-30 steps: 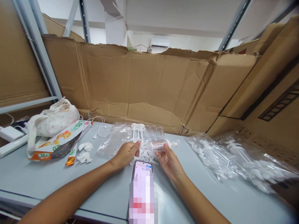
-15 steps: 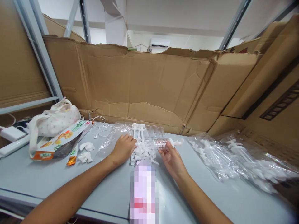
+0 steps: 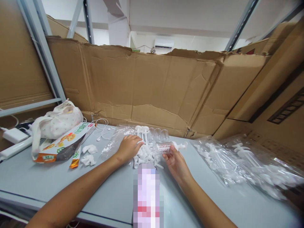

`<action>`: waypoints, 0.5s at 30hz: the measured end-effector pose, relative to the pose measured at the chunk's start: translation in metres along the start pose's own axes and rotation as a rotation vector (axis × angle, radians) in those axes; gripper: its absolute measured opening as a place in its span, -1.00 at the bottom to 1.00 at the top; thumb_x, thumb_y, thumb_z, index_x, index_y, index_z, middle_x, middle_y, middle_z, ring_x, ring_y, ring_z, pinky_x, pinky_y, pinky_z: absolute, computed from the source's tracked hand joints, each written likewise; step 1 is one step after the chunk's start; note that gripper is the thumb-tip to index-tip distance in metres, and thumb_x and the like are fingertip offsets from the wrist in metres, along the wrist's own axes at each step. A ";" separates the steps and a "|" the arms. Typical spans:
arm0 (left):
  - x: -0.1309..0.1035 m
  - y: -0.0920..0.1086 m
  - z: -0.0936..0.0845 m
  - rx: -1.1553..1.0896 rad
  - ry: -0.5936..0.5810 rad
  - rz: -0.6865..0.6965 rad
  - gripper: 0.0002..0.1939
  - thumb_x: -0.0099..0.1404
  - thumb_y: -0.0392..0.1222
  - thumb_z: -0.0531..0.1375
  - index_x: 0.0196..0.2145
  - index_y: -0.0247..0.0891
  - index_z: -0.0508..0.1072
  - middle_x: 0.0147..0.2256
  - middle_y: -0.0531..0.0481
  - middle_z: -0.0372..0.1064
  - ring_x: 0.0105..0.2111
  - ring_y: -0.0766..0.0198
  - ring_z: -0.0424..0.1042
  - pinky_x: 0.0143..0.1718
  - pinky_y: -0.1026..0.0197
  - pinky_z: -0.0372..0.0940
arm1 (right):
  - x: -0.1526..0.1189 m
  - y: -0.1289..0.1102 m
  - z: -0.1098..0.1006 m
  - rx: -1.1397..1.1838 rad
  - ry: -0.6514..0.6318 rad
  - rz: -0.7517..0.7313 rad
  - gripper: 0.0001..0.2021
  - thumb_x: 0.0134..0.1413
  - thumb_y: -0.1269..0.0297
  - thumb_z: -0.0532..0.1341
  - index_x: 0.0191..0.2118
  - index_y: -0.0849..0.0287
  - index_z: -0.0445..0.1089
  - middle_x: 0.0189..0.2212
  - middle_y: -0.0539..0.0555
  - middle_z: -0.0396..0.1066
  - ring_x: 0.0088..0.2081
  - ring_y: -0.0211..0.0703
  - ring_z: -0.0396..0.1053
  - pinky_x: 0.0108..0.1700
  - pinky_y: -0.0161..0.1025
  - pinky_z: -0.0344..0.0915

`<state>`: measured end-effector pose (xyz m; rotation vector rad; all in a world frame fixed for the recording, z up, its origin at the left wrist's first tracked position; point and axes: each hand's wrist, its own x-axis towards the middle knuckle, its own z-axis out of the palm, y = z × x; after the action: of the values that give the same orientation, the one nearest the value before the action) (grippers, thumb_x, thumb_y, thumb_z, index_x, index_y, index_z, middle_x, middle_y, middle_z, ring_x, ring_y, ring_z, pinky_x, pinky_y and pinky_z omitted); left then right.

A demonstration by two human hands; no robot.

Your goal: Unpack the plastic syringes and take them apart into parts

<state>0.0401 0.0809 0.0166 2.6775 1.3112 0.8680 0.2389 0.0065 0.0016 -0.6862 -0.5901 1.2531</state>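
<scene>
My right hand (image 3: 176, 163) grips a clear ribbed syringe barrel (image 3: 163, 148), held sideways. White parts stick out of its right end. My left hand (image 3: 129, 148) is over the left edge of a heap of small white plastic parts (image 3: 143, 157), its thumb apart from the bent fingers; nothing shows in its grasp, though some fingertips are hidden. Behind the heap lie long white plungers (image 3: 145, 134) side by side. Several clear barrels (image 3: 159, 134) are lined up to their right. A blurred-out phone (image 3: 147, 196) lies in front of the heap.
Clear bags of white syringe parts (image 3: 220, 161) lie at right. A crumpled clear bag (image 3: 111, 142) touches the left area. Further left are tissues (image 3: 89, 160), earphones (image 3: 101, 129), a food box (image 3: 68, 142) and a white cloth bag (image 3: 59, 118). A cardboard wall (image 3: 147, 82) borders the table's back.
My left hand has shifted slightly up and its thumb now shows apart from the fingers. The right hand keeps the barrel in nearly the same place. The view has shifted slightly.
</scene>
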 end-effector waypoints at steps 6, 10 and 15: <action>-0.015 0.015 -0.020 -0.374 0.062 0.103 -0.64 0.31 -0.04 0.04 0.01 -0.18 0.32 -0.03 -0.07 0.36 -0.01 0.14 0.28 0.05 0.01 0.10 | -0.008 -0.004 0.006 -0.129 -0.081 0.035 -0.70 -0.18 0.16 0.38 -0.28 0.17 0.45 -0.32 0.04 0.49 -0.30 -0.21 0.40 -0.31 -0.33 0.34; -0.022 0.029 -0.024 -0.710 -0.032 0.081 -0.43 0.26 0.05 0.09 0.17 -0.16 0.12 0.08 -0.17 0.25 0.09 0.10 0.20 0.11 -0.01 0.05 | -0.021 -0.008 0.013 -0.196 -0.257 0.183 -0.51 -0.23 -0.02 0.36 -0.17 0.17 0.44 -0.39 0.05 0.49 -0.38 -0.17 0.43 -0.30 -0.26 0.33; -0.023 0.037 -0.027 -1.234 -0.444 0.037 -0.29 0.06 0.16 0.25 0.11 -0.21 0.24 0.02 -0.21 0.30 -0.06 0.06 0.36 -0.01 0.02 0.19 | -0.037 -0.001 0.022 -0.262 -0.637 0.417 -0.38 -0.10 -0.28 0.10 -0.22 0.24 0.42 -0.54 0.10 0.45 -0.55 -0.18 0.39 -0.49 -0.26 0.29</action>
<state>0.0418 0.0349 0.0384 1.7163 0.3625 0.6656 0.2156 -0.0267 0.0156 -0.6391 -1.1931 1.8237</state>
